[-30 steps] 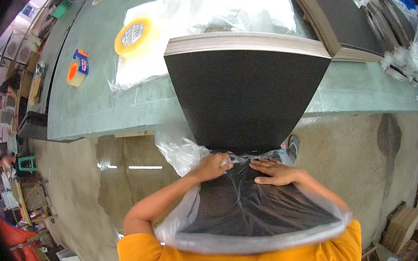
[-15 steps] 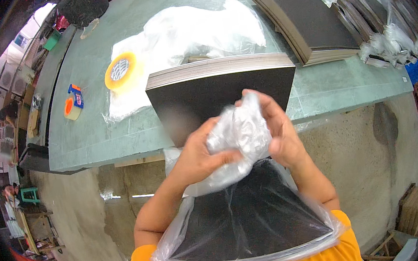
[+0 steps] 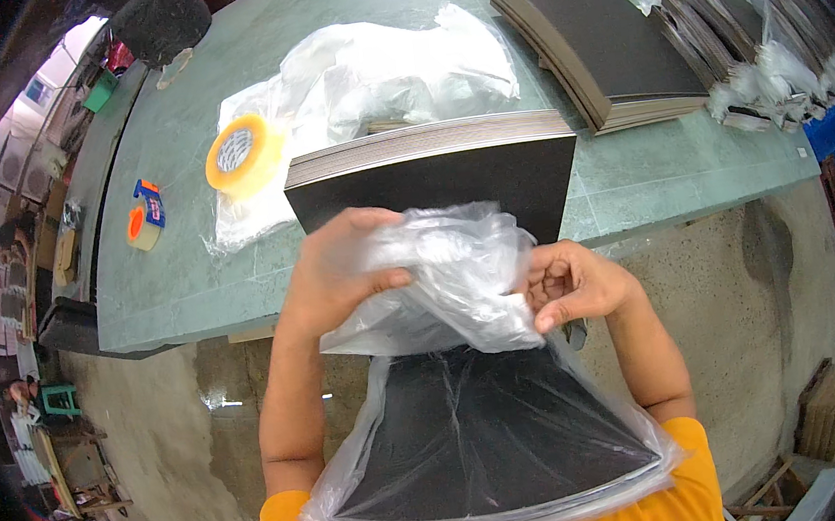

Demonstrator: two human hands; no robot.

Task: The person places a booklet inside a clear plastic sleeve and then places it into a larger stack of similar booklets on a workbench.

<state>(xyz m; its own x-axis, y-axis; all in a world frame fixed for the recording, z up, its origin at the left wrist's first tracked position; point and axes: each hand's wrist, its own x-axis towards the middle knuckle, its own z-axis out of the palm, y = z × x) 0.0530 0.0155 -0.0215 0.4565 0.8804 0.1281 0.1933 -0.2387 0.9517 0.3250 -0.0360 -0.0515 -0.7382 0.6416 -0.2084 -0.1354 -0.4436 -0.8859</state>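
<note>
Two-hand grip on clear plastic bag (image 3: 449, 277)

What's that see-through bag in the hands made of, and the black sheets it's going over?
Clear bag: thin glossy plastic film, apparently; it crumples, wrinkles and shows the black through. Stack of black sheets: probably matte board or stiff paper; the stacked edges look grey and fibrous.

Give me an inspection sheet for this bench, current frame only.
Surface: green-grey worktable, scuffed.
Job's things: clear plastic bag bunched over a black board stack leaning off the table edge.
Clutter: yellow tape roll, orange tape dispenser, crumpled clear plastic sheets, second black board pile, bagged bundles.
Grippers: left hand and right hand, fingers gripping the bag.
Cables: nothing seen.
Surroundings: concrete floor, green stool.
</note>
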